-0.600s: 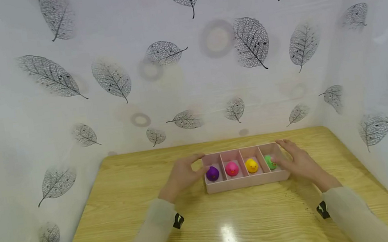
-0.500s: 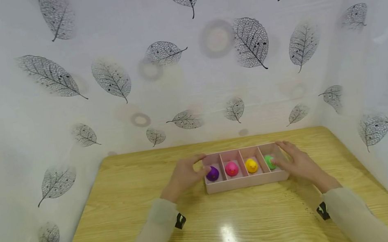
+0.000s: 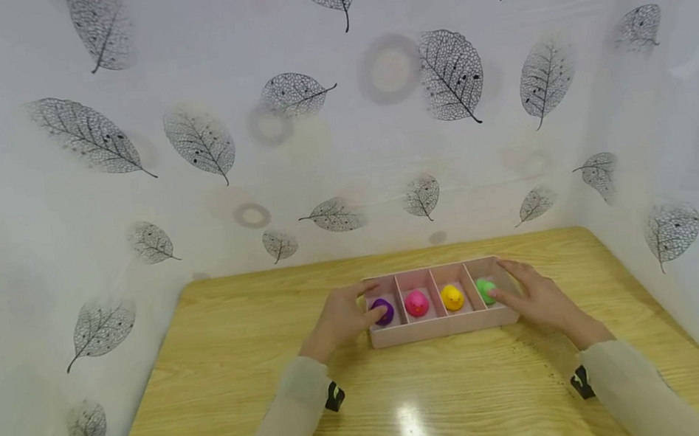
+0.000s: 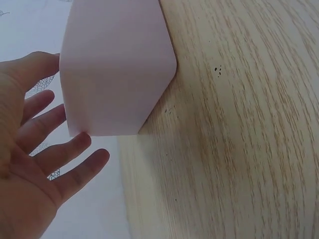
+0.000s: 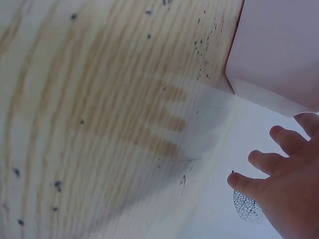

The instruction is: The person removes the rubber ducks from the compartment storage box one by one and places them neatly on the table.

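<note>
A pale pink box [image 3: 448, 326] with several compartments in a row sits on the table. Inside, from left to right, lie purple [image 3: 382, 312], pink [image 3: 417, 303], yellow [image 3: 452, 298] and green [image 3: 486, 291] toy chicks. My left hand [image 3: 340, 318] reaches over the box's left end, its thumb overlapping the purple chick and its fingers spread. In the left wrist view, some fingers of that hand [image 4: 35, 154] stay outside the end wall. At the other end, my right hand [image 3: 542, 297] has its thumb tip at the green chick. The right wrist view shows that hand's [image 5: 294, 184] fingers extended beside the box.
Under the box lies a light wood-grain table [image 3: 271, 423] with rounded back corners. A whitish sheet [image 3: 340, 152] printed with dark leaves hangs behind it and along both sides. A bright reflection lies on the table in front of the box.
My left hand has shifted slightly right, its thumb now further over the purple chick. My right fingers have drawn slightly forward at the box's right end. The box has stayed in place.
</note>
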### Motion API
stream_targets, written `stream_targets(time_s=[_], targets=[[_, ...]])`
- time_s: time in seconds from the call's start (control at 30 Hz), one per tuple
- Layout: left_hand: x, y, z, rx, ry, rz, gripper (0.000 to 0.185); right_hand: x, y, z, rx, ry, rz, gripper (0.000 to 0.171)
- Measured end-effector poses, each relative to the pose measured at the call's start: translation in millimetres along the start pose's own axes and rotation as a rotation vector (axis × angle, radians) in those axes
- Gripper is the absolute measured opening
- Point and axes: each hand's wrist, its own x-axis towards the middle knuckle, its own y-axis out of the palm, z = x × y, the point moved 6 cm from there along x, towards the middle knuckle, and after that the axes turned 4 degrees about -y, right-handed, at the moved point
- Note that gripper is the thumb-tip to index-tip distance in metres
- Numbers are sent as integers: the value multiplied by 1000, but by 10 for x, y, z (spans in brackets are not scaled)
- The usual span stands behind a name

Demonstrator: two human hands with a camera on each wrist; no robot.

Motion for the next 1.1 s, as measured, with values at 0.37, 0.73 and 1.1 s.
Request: stream_targets(time_s=[0.37, 0.73, 1.1], targets=[[83, 96, 34, 19, -35, 107, 55, 2, -5, 10, 7, 10, 16, 85], [196, 177, 20, 88, -57, 187, 56, 11, -27, 19, 19, 11, 22, 87], [262, 232, -10, 123, -112, 194, 47, -4, -19, 22, 30, 27, 28, 86]])
